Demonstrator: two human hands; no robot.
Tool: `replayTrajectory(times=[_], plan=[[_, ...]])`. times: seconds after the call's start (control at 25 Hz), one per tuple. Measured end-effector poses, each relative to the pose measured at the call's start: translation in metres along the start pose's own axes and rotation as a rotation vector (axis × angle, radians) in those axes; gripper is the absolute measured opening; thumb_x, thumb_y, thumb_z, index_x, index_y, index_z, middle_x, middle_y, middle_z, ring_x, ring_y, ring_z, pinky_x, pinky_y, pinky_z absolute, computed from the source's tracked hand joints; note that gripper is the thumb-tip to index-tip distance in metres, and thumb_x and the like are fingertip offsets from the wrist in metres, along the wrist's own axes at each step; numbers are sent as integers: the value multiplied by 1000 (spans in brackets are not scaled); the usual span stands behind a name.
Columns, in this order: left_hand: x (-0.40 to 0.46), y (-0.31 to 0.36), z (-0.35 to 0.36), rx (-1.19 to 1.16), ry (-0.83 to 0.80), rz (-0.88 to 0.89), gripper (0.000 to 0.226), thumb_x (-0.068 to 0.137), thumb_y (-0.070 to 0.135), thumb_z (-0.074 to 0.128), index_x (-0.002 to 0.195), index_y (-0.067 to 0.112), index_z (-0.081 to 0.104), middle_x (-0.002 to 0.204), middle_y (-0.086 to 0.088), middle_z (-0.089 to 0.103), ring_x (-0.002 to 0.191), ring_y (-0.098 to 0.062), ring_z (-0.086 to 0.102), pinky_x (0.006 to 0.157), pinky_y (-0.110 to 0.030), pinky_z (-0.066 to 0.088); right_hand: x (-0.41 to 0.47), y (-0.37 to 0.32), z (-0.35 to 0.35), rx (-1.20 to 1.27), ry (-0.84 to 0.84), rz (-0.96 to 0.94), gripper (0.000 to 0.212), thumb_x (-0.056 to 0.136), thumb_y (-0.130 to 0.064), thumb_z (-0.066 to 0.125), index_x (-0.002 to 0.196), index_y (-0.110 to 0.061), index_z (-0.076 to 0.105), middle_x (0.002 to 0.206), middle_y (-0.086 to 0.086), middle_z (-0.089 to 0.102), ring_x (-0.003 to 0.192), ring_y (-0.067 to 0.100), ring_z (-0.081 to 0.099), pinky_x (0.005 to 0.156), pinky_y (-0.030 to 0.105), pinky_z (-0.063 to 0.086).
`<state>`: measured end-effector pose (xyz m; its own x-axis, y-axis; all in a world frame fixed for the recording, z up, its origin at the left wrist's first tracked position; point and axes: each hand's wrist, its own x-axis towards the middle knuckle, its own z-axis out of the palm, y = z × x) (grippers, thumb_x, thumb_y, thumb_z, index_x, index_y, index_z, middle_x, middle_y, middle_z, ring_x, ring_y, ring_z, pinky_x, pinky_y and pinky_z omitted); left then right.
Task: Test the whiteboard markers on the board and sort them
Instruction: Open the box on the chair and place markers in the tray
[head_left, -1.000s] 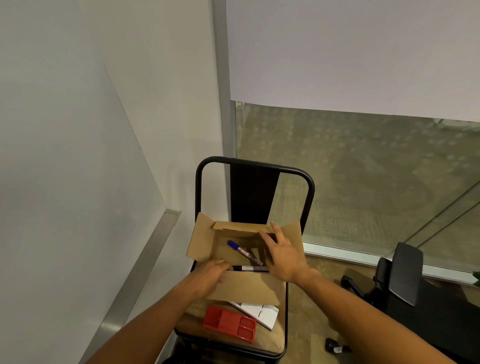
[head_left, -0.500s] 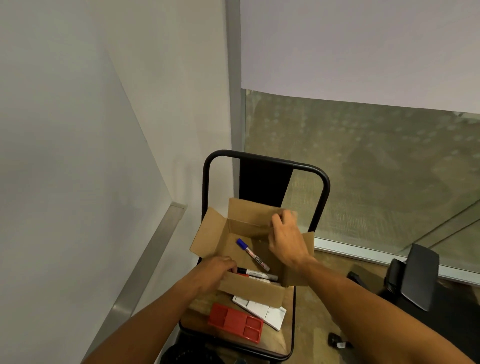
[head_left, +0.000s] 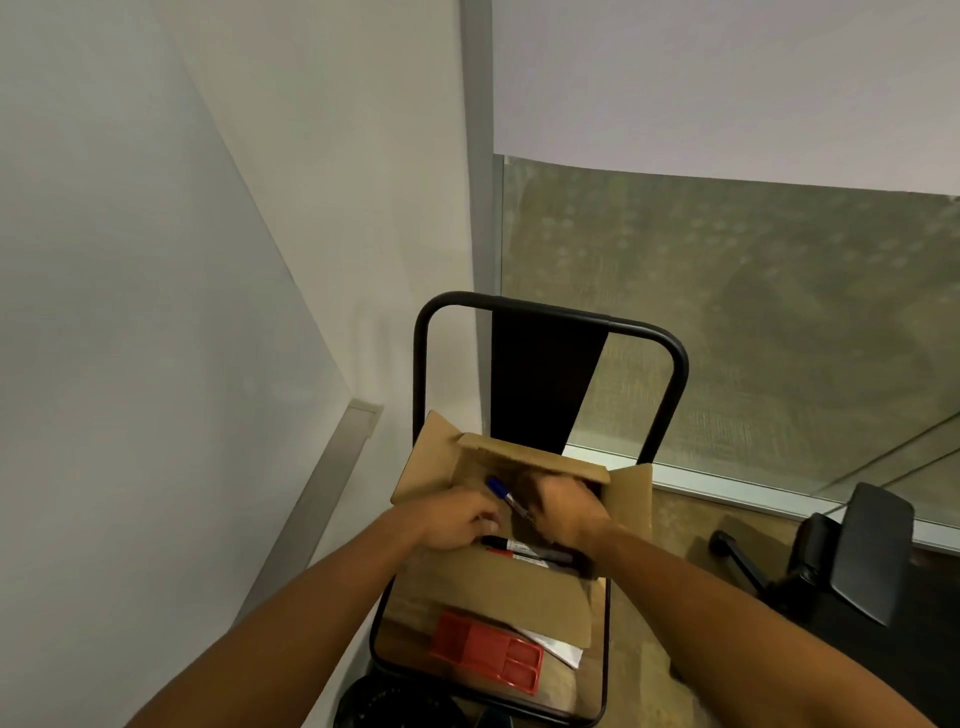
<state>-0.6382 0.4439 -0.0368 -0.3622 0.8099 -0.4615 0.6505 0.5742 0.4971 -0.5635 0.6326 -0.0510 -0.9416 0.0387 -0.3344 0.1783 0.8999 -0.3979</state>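
Markers in an open box on a cart

Cardboard box (head_left: 498, 592), flaps open, on a black-framed cart (head_left: 644, 338) beside the whiteboard (head_left: 130, 364). Contents: blue-capped marker (head_left: 505, 496), lying slantwise; black-capped marker (head_left: 511, 545), flat along the near wall. Left hand (head_left: 457, 519) over the box's left edge, fingers curled, near the markers; grasp cannot be told. Right hand (head_left: 563, 506) reaches inside, fingers hidden in shadow. Red tray (head_left: 485, 652) and white tray (head_left: 558, 647) sit in front of the box.
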Motion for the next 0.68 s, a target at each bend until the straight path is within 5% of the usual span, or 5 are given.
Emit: replayTrajectory(times=[0.2, 0.36, 0.44, 0.56, 0.68], plan=[[36, 13, 13, 76, -59, -143, 32, 91, 15, 61, 124, 13, 60, 115, -9, 64, 100, -24, 62, 81, -32, 51, 12, 6, 17, -90, -72, 75, 36, 100, -35, 48, 135, -23, 49, 135, 7, 54, 126, 26, 50, 107, 32, 35], [58, 12, 29, 309, -108, -67, 41, 88, 32, 66, 121, 10, 60, 119, -13, 61, 102, -30, 60, 89, -45, 52, 29, 11, 38, 16, -129, 136, 46, 102, -35, 47, 145, -20, 40, 148, 6, 43, 140, 28, 38, 119, 36, 24], [71, 7, 41, 407, -134, -72, 50, 86, 39, 66, 125, 9, 57, 125, -14, 57, 110, -33, 56, 95, -48, 49, 38, 15, 45, 93, -198, 184, 45, 102, -26, 48, 144, -11, 44, 150, 12, 44, 140, 31, 38, 115, 36, 26], [81, 2, 53, 491, -145, -90, 39, 91, 35, 59, 122, 11, 57, 125, -14, 58, 111, -31, 56, 97, -44, 45, 44, 19, 46, 100, -235, 176, 43, 103, -15, 45, 144, -1, 41, 153, 16, 40, 143, 29, 35, 97, 16, 30], [82, -5, 55, 451, -164, -71, 36, 88, 22, 60, 122, 11, 57, 122, -14, 61, 104, -32, 61, 90, -44, 51, 48, 17, 43, 203, -278, 262, 41, 105, -21, 44, 143, -4, 45, 149, 15, 45, 137, 30, 42, 105, 24, 33]])
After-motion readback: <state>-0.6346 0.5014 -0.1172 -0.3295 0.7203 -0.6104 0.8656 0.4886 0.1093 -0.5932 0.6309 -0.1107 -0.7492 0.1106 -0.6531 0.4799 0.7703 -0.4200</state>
